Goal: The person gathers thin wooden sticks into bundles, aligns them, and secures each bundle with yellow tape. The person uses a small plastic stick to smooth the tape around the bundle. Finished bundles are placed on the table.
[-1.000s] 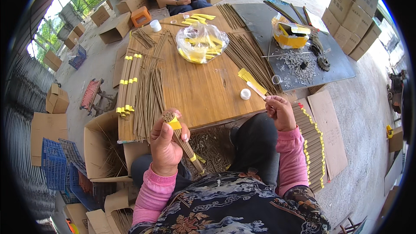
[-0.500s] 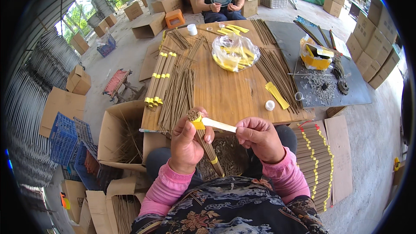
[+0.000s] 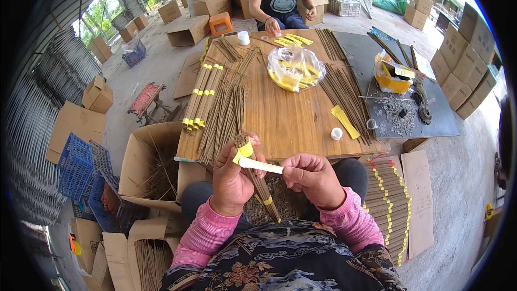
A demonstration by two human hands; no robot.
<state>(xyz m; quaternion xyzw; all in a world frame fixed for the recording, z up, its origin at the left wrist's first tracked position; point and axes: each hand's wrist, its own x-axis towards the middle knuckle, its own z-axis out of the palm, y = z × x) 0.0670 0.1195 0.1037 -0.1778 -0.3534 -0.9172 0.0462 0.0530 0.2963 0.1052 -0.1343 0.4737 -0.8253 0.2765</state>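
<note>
My left hand point(image 3: 232, 175) is closed around a bundle of thin brown incense sticks point(image 3: 260, 187), which slants down toward my lap. Its top end shows above my fingers, and a narrow yellow band circles it lower down. Near the top, a yellow paper strip point(image 3: 245, 150) lies around the sticks. The strip's pale tail point(image 3: 262, 166) stretches off to the right. Thumb and fingers of my right hand point(image 3: 315, 179) pinch the far end of that tail. My left fingers partly hide where strip and sticks meet.
On the wooden table point(image 3: 280, 124) lie loose sticks point(image 3: 223, 116), banded bundles point(image 3: 200, 94), a plastic bag of yellow strips point(image 3: 295, 69) and a small white tub point(image 3: 336, 133). A carton point(image 3: 145, 175) stands at left. Opposite sits a co-worker point(image 3: 280, 0), one hand at the table.
My right hand has shifted slightly left, and the strip's tail sits lower and closer to the bundle. The co-worker's hands have separated, one now reaching down to the table.
</note>
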